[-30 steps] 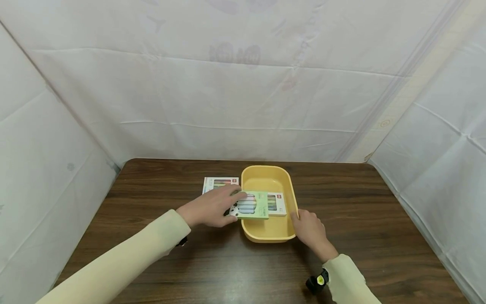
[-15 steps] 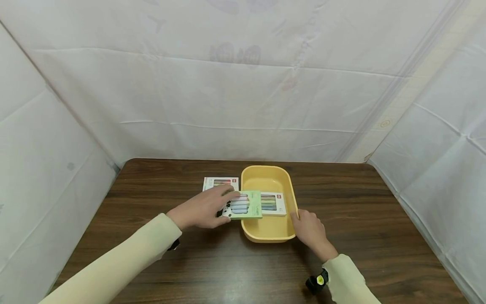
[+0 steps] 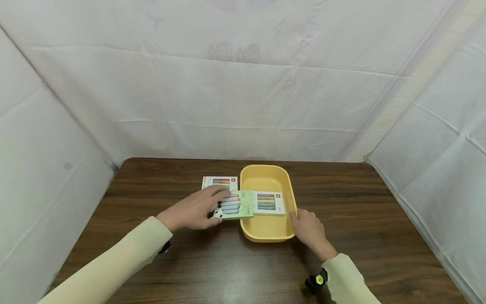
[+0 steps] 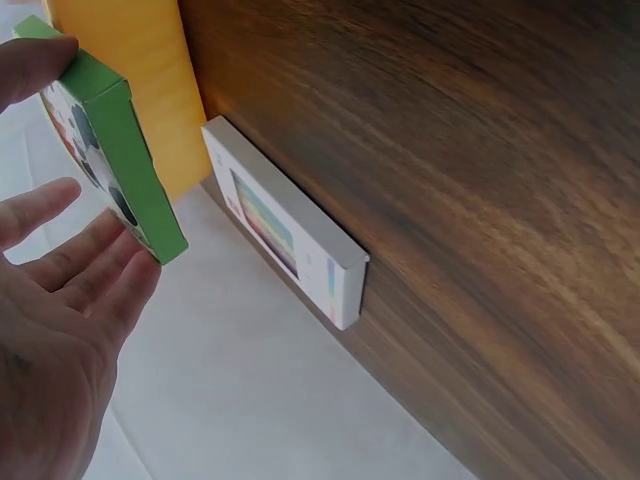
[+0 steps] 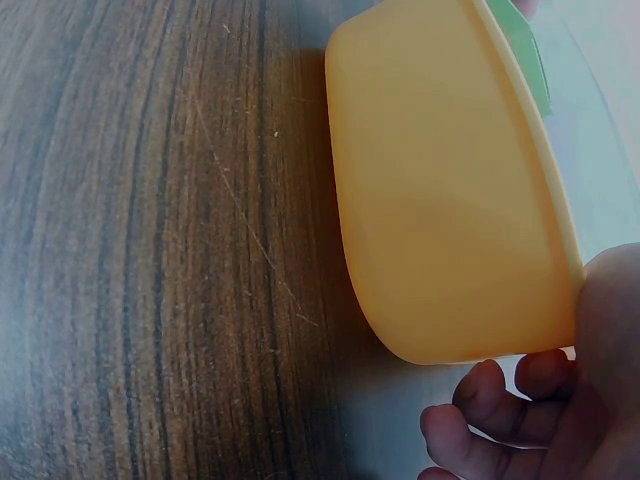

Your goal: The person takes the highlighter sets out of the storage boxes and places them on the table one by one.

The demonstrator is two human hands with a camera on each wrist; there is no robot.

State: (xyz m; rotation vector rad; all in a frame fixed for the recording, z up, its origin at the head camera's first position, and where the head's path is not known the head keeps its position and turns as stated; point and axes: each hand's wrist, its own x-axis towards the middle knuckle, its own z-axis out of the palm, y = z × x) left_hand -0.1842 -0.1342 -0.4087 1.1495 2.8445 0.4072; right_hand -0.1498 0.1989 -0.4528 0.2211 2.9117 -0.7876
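My left hand (image 3: pixel 195 207) grips a flat green box of pens (image 3: pixel 236 205) by its left end, thumb on one edge and fingers on the other. A panda picture and a clear window show on it, and its right end overlaps the yellow bin's left rim. In the left wrist view the green box (image 4: pixel 120 150) is held above the table. The yellow bin (image 3: pixel 267 230) stands on the table, and my right hand (image 3: pixel 309 228) pinches its right rim, thumb over the edge. Inside the bin lies a white box of pens (image 3: pixel 279 203) with a window of coloured pens.
Another white pen box (image 3: pixel 220 181) lies on the table behind my left hand, close to the bin's left side. The dark wooden table (image 3: pixel 159 270) ends at a white cloth wall (image 3: pixel 243 97) at the back, with more cloth on both sides.
My left hand has drawn the green box leftward, from over the bin's middle to its left rim, uncovering more of the white box inside. My right hand has stayed on the rim.
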